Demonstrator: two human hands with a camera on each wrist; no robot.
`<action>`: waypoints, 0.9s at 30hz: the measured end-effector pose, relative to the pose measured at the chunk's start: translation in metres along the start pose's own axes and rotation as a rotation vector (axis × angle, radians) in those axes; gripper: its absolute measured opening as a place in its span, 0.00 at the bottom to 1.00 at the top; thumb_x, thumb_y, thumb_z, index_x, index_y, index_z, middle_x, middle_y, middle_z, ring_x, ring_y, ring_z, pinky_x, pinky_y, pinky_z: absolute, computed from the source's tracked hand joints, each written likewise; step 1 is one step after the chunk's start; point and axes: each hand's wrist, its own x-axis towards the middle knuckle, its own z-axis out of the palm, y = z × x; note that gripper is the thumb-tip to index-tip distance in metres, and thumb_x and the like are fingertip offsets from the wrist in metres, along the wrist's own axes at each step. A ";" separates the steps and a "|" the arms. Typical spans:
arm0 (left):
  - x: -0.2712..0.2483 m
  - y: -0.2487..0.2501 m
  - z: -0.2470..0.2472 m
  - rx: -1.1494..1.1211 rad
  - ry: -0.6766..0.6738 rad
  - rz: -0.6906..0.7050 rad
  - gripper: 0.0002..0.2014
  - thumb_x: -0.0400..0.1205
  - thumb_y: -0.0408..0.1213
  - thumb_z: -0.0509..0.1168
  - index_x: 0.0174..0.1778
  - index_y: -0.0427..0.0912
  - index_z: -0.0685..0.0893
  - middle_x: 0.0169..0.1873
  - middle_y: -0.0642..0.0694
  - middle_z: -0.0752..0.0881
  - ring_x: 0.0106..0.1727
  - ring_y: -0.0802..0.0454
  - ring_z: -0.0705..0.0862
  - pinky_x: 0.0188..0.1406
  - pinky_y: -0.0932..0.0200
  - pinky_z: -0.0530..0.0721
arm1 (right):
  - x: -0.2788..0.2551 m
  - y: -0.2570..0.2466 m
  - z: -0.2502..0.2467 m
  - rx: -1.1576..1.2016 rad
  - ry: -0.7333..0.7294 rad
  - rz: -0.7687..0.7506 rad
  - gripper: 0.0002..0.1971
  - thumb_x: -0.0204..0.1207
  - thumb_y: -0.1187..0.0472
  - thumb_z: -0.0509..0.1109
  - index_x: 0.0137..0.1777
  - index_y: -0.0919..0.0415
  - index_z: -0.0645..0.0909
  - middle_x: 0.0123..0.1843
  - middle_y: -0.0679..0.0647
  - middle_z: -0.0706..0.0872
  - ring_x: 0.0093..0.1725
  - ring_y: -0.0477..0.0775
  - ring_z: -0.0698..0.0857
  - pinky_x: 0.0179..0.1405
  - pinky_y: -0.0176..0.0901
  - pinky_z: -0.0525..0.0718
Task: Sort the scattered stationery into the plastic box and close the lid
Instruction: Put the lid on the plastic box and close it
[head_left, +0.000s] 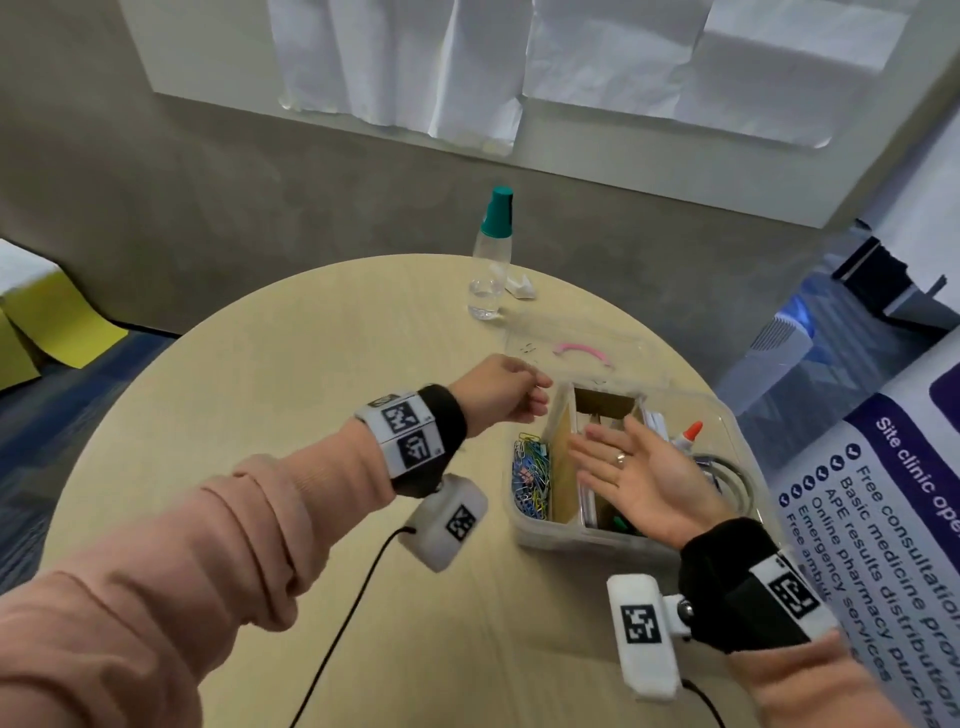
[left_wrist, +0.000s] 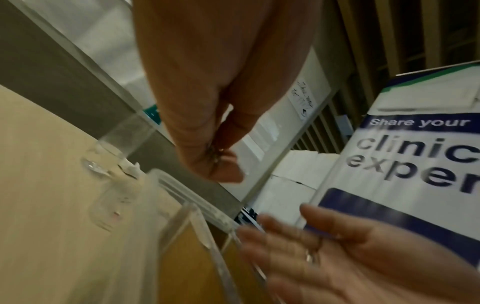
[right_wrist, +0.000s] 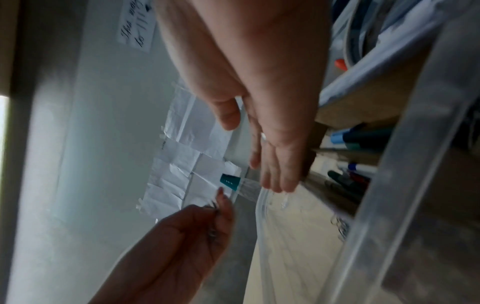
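The plastic box (head_left: 623, 540) sits at the worktop's (head_left: 260, 364) right, its lid (head_left: 571, 343) behind it, a bottle (head_left: 488, 270) further back, paperclips (head_left: 530, 478) in its left compartment.

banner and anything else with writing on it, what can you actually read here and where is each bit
"Site clinic ope", cut off: heading on the banner in the head view.
"Free consultation", "Basic medicine distribution", "APE results", "Online pharmacy purcha", "Emergency services": its checklist, some lines cut off.
"Share your", "clinic", "exper": banner in the left wrist view.
Handwritten note on the wall: blurred, unreadable.
Wrist tags: square code patterns only, no words.
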 end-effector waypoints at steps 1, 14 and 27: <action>0.001 -0.001 0.009 0.042 -0.031 -0.016 0.13 0.83 0.24 0.49 0.43 0.35 0.79 0.35 0.43 0.80 0.36 0.52 0.79 0.34 0.67 0.81 | -0.005 -0.004 -0.007 0.020 0.035 -0.082 0.21 0.85 0.54 0.52 0.69 0.68 0.73 0.65 0.65 0.82 0.68 0.60 0.80 0.64 0.51 0.78; -0.020 -0.051 -0.015 0.284 -0.016 -0.228 0.31 0.83 0.42 0.61 0.80 0.40 0.57 0.75 0.38 0.70 0.70 0.40 0.75 0.60 0.51 0.79 | -0.022 -0.009 -0.148 -0.286 0.550 -0.065 0.13 0.85 0.58 0.55 0.47 0.62 0.79 0.52 0.62 0.83 0.44 0.54 0.86 0.41 0.44 0.86; -0.069 -0.066 -0.079 -0.198 0.162 -0.225 0.20 0.84 0.29 0.56 0.72 0.45 0.70 0.45 0.41 0.86 0.33 0.44 0.91 0.29 0.60 0.88 | 0.011 0.003 -0.051 -0.352 0.147 -0.159 0.13 0.86 0.60 0.53 0.64 0.54 0.77 0.53 0.49 0.85 0.52 0.52 0.83 0.49 0.48 0.80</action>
